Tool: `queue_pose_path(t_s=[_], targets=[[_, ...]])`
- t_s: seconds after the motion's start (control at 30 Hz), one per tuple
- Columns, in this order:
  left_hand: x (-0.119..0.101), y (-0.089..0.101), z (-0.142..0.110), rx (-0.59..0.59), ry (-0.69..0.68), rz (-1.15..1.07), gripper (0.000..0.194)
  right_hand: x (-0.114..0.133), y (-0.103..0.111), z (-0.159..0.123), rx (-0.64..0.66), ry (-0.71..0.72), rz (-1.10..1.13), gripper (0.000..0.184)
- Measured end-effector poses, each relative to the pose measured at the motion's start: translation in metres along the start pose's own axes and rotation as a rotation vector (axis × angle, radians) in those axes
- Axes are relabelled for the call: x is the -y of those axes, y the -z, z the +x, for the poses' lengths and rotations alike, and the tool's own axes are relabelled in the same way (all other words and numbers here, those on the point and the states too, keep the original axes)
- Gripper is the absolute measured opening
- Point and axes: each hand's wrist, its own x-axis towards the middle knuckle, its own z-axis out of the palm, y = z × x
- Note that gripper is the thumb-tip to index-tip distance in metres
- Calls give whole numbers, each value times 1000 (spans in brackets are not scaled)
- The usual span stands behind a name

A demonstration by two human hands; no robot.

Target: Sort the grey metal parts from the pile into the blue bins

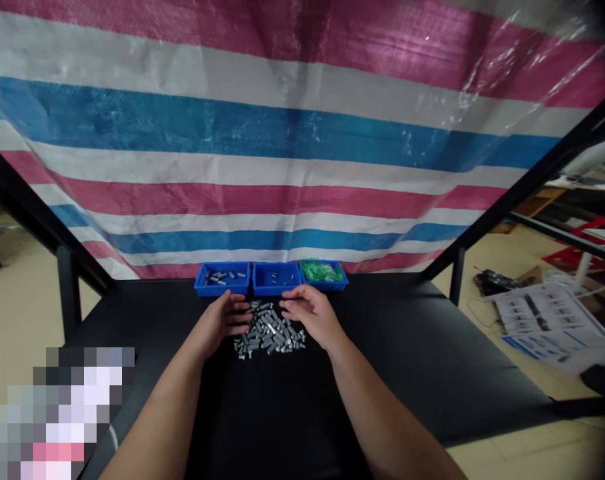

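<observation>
A loose pile of small grey metal pieces, short cylinders and what look like screws, lies on the black table. At its left edge is my left hand, open, with the fingers apart and turned inward. My right hand hovers at the upper right of the pile, its fingers loosely bent and apart. Nothing shows in either hand. Just beyond stand three blue bins: the left bin has several grey cylinders in it, the middle bin a few small pieces, and the right bin green and clear small parts.
A striped plastic sheet rises behind the bins. Black frame bars stand at both sides of the black table. Papers and cables lie beyond the right edge. A pixelated patch covers the lower left.
</observation>
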Motion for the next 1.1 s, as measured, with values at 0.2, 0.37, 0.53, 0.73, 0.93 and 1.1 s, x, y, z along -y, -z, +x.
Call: queue_pose_path(t_s=[0.2,0.37,0.53,0.73,0.93,1.1], targets=[[-9,4,-7,18,107,20,30,-23,8,5,-201,18,-93,40],[-10,17,1,-135,-43,51,26,-48,30,5,-225,21,-190,27],[-12,40,-1,-206,-226,462,31,-60,46,7,-109,38,-432,14],[-37,37,20,-257,-604,611,40,-58,51,3,9,85,-537,19],[-48,16,25,-462,-872,820,56,-41,44,-4,164,75,-646,23],[-26,17,14,-490,-793,1016,30,-42,22,-2,110,107,-751,18]])
